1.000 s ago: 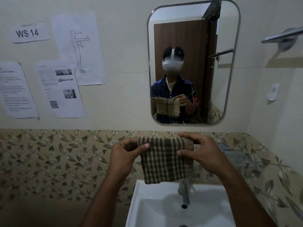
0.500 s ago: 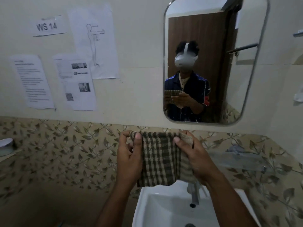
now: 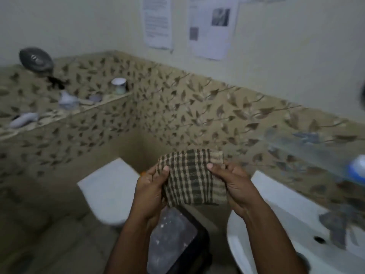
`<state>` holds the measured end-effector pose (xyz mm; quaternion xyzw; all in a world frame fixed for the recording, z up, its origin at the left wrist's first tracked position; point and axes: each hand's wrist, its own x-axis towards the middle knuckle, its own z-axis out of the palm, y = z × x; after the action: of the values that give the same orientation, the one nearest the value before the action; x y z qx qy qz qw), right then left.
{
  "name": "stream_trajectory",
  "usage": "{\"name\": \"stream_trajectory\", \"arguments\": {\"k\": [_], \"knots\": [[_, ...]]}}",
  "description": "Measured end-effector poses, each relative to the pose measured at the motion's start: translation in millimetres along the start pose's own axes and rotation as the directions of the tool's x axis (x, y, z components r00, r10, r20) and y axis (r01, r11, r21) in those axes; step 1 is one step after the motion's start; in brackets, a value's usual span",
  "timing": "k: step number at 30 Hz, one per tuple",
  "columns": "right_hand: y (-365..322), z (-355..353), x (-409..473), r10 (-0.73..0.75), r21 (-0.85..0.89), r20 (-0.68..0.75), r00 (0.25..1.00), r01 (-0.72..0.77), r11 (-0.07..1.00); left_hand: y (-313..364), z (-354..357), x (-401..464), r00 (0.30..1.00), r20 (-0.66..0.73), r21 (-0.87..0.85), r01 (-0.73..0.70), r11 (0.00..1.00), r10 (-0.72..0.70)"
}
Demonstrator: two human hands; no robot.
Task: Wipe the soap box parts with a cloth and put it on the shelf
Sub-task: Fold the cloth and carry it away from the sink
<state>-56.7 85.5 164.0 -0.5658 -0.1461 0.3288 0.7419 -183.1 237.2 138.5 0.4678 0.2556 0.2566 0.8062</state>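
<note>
A folded brown-and-tan checked cloth [image 3: 192, 177] is held in front of me by both hands. My left hand [image 3: 151, 189] grips its left edge with the thumb on top. My right hand [image 3: 234, 182] pinches its right edge. On the tiled ledge [image 3: 110, 101] at the left lie several small blurred items, among them a pale grey piece [image 3: 23, 119], another pale piece [image 3: 68, 99] and a white round container [image 3: 119, 86]. Which of these belong to the soap box I cannot tell. A glass shelf [image 3: 308, 147] with a blue-and-white object [image 3: 358, 168] runs along the right wall.
A white toilet [image 3: 110, 188] stands below the ledge. A white sink [image 3: 292, 220] with a tap [image 3: 333, 224] sits at the lower right. A dark bin with a grey lid [image 3: 173, 240] is on the floor between them. Paper sheets [image 3: 213, 26] hang on the wall.
The view has swung left and down, away from the mirror, bringing the ledge and toilet into sight. Both hands still hold the cloth, now lower and more bunched.
</note>
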Motion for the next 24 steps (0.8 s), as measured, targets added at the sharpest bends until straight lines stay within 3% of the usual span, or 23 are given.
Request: {"name": "stream_trajectory", "arguments": {"k": [6, 13, 19, 24], "knots": [[122, 39, 54, -0.077, -0.333, -0.100, 0.992, 0.040, 0.942, -70, -83, 23, 0.956, -0.285, 0.177, -0.012, 0.984, 0.063], [251, 20, 115, 0.053, -0.546, 0.017, 0.998, -0.035, 0.837, -184, -150, 51, 0.860, -0.487, 0.400, 0.066, 0.914, 0.151], [344, -23, 142, 0.172, -0.696, 0.050, 0.984, -0.089, 0.712, -277, -181, 55, 0.890, -0.453, 0.454, 0.188, 0.871, 0.044], [401, -32, 150, 0.227, -0.779, 0.015, 0.974, -0.131, 0.614, -338, -206, 58, 0.896, -0.439, 0.529, 0.200, 0.825, 0.064]]}}
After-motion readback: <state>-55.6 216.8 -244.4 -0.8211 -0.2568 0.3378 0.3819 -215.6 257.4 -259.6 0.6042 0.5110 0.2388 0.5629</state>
